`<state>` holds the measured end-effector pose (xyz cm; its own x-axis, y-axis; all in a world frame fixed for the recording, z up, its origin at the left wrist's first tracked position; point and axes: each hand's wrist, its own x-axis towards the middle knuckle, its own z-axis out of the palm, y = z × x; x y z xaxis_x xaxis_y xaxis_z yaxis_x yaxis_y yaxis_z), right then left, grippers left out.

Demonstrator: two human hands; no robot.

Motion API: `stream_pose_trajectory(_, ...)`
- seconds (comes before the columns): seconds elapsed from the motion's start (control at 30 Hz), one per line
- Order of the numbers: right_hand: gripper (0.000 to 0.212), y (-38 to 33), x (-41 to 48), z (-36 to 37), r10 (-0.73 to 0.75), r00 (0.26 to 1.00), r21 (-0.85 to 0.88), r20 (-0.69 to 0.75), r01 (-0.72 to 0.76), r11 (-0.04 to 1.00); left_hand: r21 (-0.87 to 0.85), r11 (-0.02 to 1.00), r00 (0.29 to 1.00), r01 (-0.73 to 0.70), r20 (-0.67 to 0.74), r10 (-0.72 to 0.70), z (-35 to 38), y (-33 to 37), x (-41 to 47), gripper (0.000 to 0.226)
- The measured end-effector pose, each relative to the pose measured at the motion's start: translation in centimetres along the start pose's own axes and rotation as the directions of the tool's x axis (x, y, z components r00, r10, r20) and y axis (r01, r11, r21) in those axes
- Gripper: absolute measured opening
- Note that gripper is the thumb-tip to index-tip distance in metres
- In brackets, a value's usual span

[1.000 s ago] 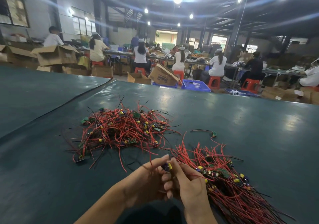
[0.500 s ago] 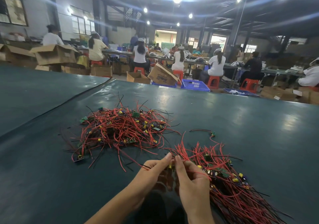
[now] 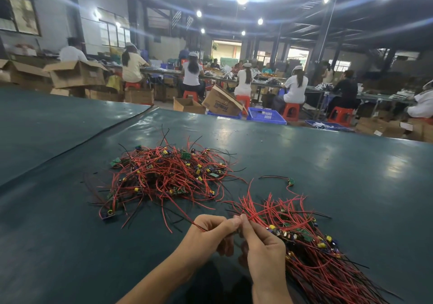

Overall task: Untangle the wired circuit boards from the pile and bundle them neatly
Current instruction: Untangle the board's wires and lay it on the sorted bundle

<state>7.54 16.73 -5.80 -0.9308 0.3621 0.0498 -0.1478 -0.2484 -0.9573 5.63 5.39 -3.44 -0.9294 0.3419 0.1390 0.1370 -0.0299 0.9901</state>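
My left hand (image 3: 210, 235) and right hand (image 3: 264, 252) have moved forward across the tabletop (image 3: 304, 151), fingers (image 3: 230, 224) meeting tip to tip and pinching red wires (image 3: 257, 215) at the bundle's (image 3: 316, 245) left edge.

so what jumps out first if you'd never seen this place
The tangled pile of red-wired circuit boards sprawls mid-way across the dark green table, with a straighter bundle of the same boards at lower right. In front, the left hand and right hand meet fingertip to fingertip, pinching red wires at the bundle's left edge. Far behind, workers sit on red stools at long benches.
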Motion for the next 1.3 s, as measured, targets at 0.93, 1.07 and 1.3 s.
stream_pose_trajectory(0.93, 0.028, -0.3, -0.5, 0.3, -0.114, 0.991, -0.099, 0.071, 0.121, 0.988, -0.032, 0.997, 0.995, -0.068, 0.066, 0.070, -1.2, -1.5, 0.8, 0.051)
stream_pose_trajectory(1.07, 0.027, -0.8, 0.4, -0.7, -0.050, 0.997, -0.071, -0.057, 0.046, 0.996, 0.000, 0.999, 0.996, -0.054, 0.071, 0.054, -1.0, -1.4, 0.8, 0.040)
stream_pose_trajectory(1.3, 0.022, -1.7, 2.1, -3.5, -0.007, 0.963, 0.089, -0.270, 0.032, 0.996, 0.018, 0.998, 0.990, -0.062, 0.128, 0.059, -1.5, -1.2, 0.8, 0.040)
